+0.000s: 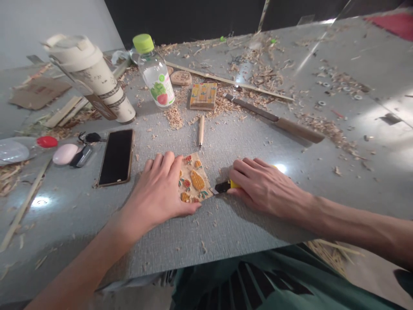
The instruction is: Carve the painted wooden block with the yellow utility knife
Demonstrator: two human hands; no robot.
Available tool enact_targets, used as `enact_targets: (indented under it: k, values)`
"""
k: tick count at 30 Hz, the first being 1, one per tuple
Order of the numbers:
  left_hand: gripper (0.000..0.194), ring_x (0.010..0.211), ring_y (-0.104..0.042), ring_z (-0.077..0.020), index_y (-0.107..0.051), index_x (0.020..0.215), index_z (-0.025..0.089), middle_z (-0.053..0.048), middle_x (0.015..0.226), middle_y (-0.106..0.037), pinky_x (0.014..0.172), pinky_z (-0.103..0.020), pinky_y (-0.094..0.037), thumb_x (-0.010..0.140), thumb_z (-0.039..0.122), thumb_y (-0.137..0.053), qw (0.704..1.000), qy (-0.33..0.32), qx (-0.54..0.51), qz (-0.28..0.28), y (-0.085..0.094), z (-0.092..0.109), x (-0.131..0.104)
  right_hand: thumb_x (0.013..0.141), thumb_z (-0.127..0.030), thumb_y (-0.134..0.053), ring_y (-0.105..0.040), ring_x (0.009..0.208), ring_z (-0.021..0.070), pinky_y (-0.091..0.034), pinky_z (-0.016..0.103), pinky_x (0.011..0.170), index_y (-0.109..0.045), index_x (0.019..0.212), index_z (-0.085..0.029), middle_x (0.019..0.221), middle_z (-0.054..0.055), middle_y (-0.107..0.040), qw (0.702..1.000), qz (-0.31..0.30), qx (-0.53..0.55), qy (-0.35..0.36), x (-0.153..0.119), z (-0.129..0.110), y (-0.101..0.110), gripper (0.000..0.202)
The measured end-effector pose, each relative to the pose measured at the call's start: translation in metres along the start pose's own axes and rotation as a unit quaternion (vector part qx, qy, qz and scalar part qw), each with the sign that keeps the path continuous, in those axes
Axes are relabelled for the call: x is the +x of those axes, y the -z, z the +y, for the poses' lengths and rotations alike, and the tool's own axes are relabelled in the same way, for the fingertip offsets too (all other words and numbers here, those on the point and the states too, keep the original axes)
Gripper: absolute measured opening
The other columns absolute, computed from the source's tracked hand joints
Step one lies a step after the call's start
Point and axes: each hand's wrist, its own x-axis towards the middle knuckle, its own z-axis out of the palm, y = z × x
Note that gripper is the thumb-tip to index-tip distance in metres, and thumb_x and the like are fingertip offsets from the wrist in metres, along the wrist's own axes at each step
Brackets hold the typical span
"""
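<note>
Under my left hand [163, 185] lies a small flat wooden block [196, 178] with carved fruit shapes painted orange, red and green. My left thumb and fingers grip its left side and hold it against the grey table. In my right hand [263, 183] is a yellow and black utility knife [223, 186], its handle mostly hidden by my fingers. The knife's blade touches the block's lower right corner. Just beyond the block lies a short wooden-handled carving tool [201, 132] with a dark tip, pointing toward me.
Behind stand a beige tumbler [93, 82] and a green-capped bottle [156, 75]. A second painted block [203, 96], a wooden-handled file [274, 118] and shavings lie at the back. A phone [116, 157] and a pink egg-shaped object [65, 154] are left. The table's front edge is near.
</note>
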Motion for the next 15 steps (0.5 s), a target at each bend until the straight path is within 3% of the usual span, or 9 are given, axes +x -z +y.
enact_targets:
  k: [9, 15]
  values:
    - [0.1, 0.11, -0.052, -0.0399, -0.052, 0.14, 0.013, -0.015, 0.118, -0.056, 0.093, -0.054, -0.047, 0.064, 0.072, -0.08, 1.0, -0.006, -0.022, 0.007, -0.001, -0.001, 0.0, 0.112, -0.042, -0.042, -0.054, 0.08, 0.0232, -0.038, 0.038, 0.073, -0.064, 0.102, -0.017, 0.095, 0.01, -0.064, 1.0, -0.004, -0.008, -0.023, 0.009, 0.002, 0.0, 0.035]
    - [0.103, 0.11, -0.053, -0.0414, -0.053, 0.142, 0.012, -0.016, 0.119, -0.056, 0.092, -0.055, -0.046, 0.064, 0.073, -0.08, 1.0, 0.012, -0.017, 0.002, -0.001, 0.001, 0.0, 0.114, -0.048, -0.034, -0.053, 0.08, 0.0227, -0.039, 0.038, 0.076, -0.062, 0.101, -0.017, 0.095, 0.008, -0.062, 1.0, -0.006, 0.001, -0.003, 0.004, 0.003, 0.003, 0.043]
